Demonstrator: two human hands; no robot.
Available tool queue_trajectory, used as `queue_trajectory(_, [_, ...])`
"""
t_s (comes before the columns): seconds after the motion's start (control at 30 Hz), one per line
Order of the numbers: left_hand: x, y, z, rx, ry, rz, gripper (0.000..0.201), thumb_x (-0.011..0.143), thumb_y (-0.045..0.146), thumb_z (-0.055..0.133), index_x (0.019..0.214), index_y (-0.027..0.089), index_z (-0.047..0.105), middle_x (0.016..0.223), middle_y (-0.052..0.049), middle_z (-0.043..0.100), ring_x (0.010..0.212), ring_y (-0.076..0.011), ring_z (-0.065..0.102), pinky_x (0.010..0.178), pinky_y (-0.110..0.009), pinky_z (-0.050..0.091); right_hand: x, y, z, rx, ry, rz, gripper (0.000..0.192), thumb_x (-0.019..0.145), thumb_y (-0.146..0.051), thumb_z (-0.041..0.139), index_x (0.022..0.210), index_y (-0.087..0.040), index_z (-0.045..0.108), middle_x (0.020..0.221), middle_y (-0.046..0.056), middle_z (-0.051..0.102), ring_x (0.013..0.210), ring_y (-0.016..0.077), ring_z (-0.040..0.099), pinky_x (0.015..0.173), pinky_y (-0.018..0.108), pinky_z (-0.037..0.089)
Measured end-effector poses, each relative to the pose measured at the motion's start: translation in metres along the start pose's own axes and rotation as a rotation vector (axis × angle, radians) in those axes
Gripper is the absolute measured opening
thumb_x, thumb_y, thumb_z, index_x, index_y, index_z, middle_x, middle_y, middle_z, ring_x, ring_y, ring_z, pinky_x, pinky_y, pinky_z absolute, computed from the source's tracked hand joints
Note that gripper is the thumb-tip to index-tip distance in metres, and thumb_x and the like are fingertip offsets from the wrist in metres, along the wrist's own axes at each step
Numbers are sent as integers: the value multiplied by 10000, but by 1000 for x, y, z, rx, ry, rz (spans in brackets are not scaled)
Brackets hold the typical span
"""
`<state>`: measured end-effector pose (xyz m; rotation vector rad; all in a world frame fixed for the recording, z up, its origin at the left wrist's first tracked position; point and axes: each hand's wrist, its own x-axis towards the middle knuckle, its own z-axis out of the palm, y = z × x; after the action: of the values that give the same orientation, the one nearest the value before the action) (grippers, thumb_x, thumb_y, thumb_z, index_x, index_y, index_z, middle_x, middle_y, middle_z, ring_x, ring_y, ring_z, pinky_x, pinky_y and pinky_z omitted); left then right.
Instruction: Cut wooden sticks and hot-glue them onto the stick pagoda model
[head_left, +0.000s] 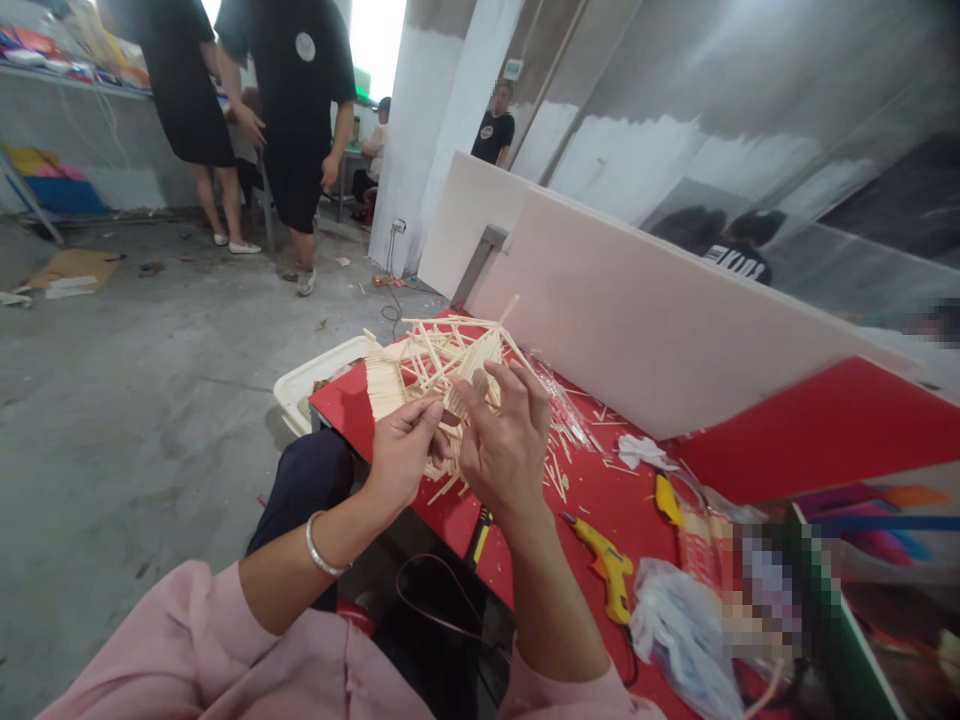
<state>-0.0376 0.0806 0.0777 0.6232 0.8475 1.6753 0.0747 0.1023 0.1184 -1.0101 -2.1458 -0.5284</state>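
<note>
A model built of thin wooden sticks (439,362) stands on the red table (810,430) in front of me. My left hand (405,450) pinches a small stick piece at the model's near side, a silver bracelet on the wrist. My right hand (506,445) is raised beside it, fingers curled around part of the stick frame. Loose sticks (559,470) lie scattered on the table right of my hands.
A yellow glue gun (611,575) lies near my right forearm, with plastic bags (679,625) beside it. A white tray (311,385) sits at the table's left end. A white board (645,310) stands behind the model. Other people stand on the concrete floor at the back left.
</note>
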Motion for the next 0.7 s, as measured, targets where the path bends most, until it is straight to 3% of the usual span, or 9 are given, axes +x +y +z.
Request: queue_trajectory(0.7, [0,2,1,9,-10,-5,398,677,513,762,832,153,695,416,33,561,353,-82,475,374,-179,362,0,-1,-1,-3,-8,4,425,795,-106,520,1179,-256,629,1327,92,479,1306,293,372,1054,485,368])
